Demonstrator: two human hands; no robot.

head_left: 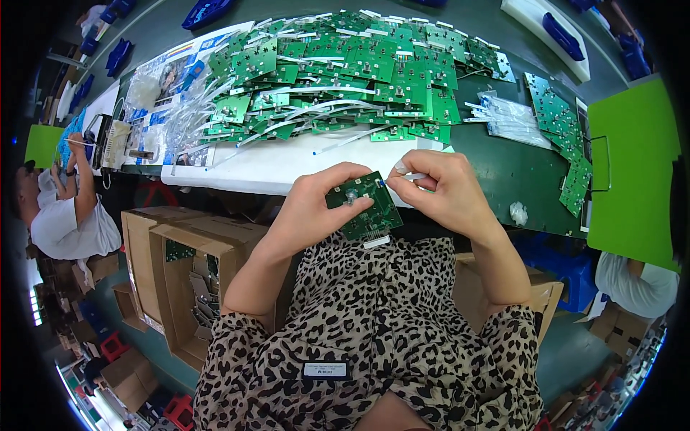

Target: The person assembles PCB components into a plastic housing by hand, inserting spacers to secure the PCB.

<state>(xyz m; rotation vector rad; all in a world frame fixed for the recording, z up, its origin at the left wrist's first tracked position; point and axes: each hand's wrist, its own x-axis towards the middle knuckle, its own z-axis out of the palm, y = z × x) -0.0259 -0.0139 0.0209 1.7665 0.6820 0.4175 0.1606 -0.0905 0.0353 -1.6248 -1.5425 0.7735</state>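
My left hand (313, 205) grips a green circuit board (384, 213) over my lap, its thumb lying across the face. A silver round part stands on the board, and a white connector sits at its lower edge. In my right hand (453, 194), thumb and fingers pinch a white flat ribbon cable (415, 177). The cable's blue tip meets the board's upper right edge, beside a small white connector. Whether the tip is seated in that connector, I cannot tell.
Ahead, a large heap of green circuit boards (345, 65) with white ribbon cables covers much of the table. A clear bag of cables (512, 121) and overlapping boards (557, 129) lie to the right. An open cardboard box (169, 287) stands lower left. Co-workers sit at both sides.
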